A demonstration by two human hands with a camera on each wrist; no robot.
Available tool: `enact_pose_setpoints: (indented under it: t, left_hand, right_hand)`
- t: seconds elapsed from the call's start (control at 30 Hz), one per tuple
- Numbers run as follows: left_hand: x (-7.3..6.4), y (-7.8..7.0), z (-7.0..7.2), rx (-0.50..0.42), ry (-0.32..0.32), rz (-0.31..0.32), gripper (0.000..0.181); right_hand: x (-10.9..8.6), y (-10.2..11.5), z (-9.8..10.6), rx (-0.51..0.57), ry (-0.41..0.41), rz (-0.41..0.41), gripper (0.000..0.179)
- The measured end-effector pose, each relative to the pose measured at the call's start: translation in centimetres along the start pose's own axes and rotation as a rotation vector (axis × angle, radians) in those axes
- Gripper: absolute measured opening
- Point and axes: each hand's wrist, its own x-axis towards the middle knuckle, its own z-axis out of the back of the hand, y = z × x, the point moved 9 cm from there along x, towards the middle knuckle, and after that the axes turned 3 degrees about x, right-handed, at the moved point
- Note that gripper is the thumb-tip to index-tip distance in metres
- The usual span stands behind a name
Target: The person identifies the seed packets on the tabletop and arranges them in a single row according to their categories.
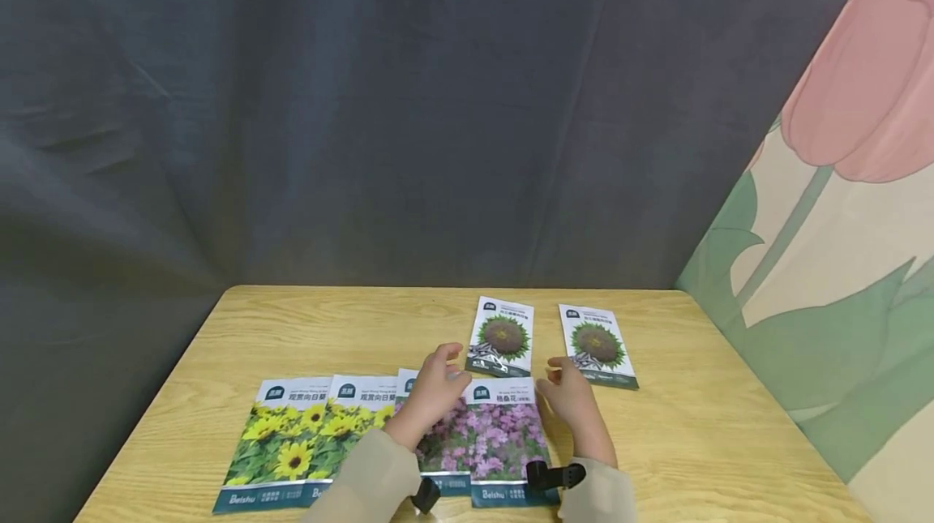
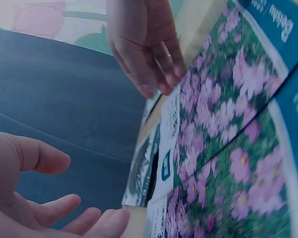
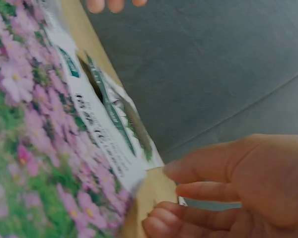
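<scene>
Cosmos packet [image 1: 507, 430], pink-flowered and printed Beishu on its teal lower band, lies face up at the right end of the front row on the wooden table [image 1: 686, 442], its top edge between the two hands. Left hand [image 1: 430, 397] is near its upper left corner, grasping nothing, thumb and fingers loosely bent and spread; the left wrist view shows the thumb well apart from the fingertips, which the head view hides. Right hand [image 1: 572, 403] is released too, just beside the upper right corner with slackly curled fingers; in the right wrist view a strip of bare wood separates them from the packet. Whether any fingertip touches the tabletop, I cannot tell.

A second cosmos packet [image 1: 448, 450] adjoins on the left, partly covered by the left hand in the head view, though the left wrist view shows more of its flowers. Only the head view takes in the two yellow sunflower packets [image 1: 273, 442] farther left. Behind the row lie two brown-headed sunflower packets, one near the middle [image 1: 503, 336], one to the right [image 1: 598, 345]; both wrist views catch the former very obliquely. Beyond hangs dark cloth [image 1: 438, 117], beside a tulip mural [image 1: 861, 77].
</scene>
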Motion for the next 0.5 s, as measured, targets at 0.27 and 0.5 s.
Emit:
enact_pose_setpoints:
  t: [0.27,0.5]
  left_hand:
    - [2.6,1.0,-0.3,-0.038,0.027,0.102,0.057]
    - [3.8,1.4,-0.4,-0.035,0.049,0.159,0.051]
  right_hand:
    - [2.6,0.1,-0.2,-0.031,-0.028,0.02,0.045]
    - [4.7,0.4,-0.4,-0.03,0.015,0.029,0.043]
